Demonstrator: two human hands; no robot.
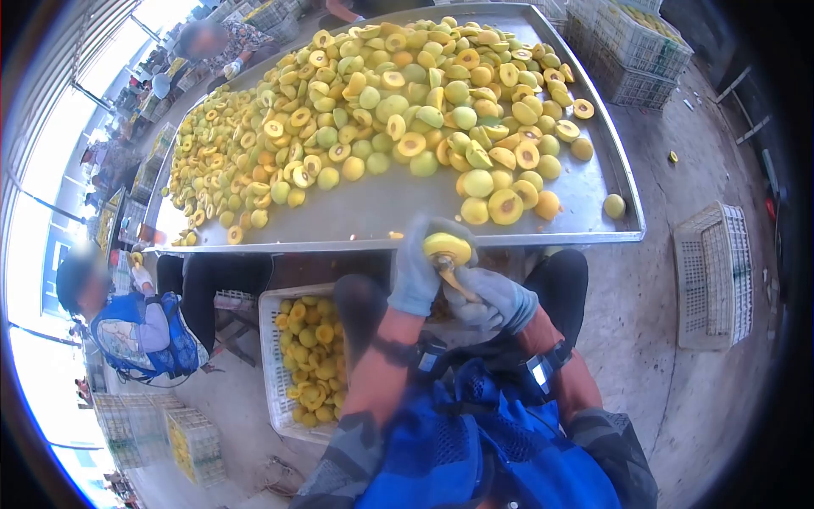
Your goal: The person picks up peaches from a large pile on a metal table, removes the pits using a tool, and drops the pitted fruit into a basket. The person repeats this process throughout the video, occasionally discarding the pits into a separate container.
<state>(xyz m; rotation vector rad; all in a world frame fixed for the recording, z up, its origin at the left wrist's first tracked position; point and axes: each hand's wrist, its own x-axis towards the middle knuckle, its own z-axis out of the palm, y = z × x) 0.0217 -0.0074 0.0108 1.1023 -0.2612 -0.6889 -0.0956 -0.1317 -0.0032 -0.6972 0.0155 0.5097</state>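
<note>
In front of the metal table's near edge, my gloved left hand is closed around a yellow peach half, its cut side tilted toward me. My gloved right hand grips a small tan-handled tool whose tip meets the middle of the fruit. The exact shape of the tip is hidden at the fruit. Beyond both hands, a large heap of halved yellow-green peaches covers much of the metal table, many with brown pits showing.
Below left, a white crate holds peach halves. A person in a blue vest sits at the left; another person works across the table. An overturned-looking crate lies on the right floor, and stacked crates stand behind.
</note>
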